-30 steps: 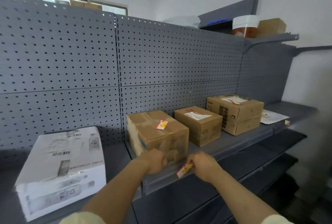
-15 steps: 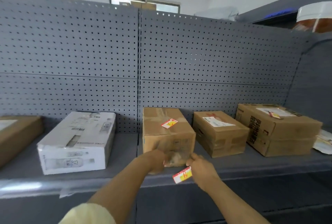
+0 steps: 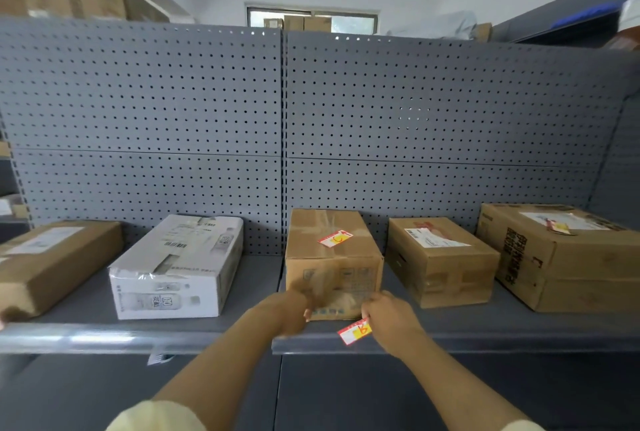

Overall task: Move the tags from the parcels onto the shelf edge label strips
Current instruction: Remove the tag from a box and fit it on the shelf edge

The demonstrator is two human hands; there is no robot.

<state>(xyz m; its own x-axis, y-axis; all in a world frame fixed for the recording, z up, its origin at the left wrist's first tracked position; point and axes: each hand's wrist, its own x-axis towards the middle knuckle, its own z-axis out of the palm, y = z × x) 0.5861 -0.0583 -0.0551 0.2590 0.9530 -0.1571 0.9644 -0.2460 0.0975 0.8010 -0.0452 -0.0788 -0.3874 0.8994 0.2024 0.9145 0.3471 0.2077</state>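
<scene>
My right hand (image 3: 389,318) pinches a red, white and yellow tag (image 3: 354,331) and holds it against the grey shelf edge strip (image 3: 485,340), just below the middle brown parcel (image 3: 334,278). A second tag (image 3: 334,238) lies on top of that parcel. My left hand (image 3: 292,309) is blurred at the parcel's lower front left corner, fingers curled; whether it grips anything is unclear. A third tag (image 3: 557,227) sits on the large brown parcel (image 3: 568,264) at the far right.
A white carton (image 3: 180,271) and a brown box (image 3: 52,264) stand to the left on the shelf, another brown parcel (image 3: 441,264) right of the middle one. A clear label strip (image 3: 86,339) runs along the left shelf edge. Grey pegboard (image 3: 311,119) backs the shelf.
The view has swung left and now faces the shelf squarely. My right hand has kept the tag at the shelf edge; the left hand has stayed at the parcel's front.
</scene>
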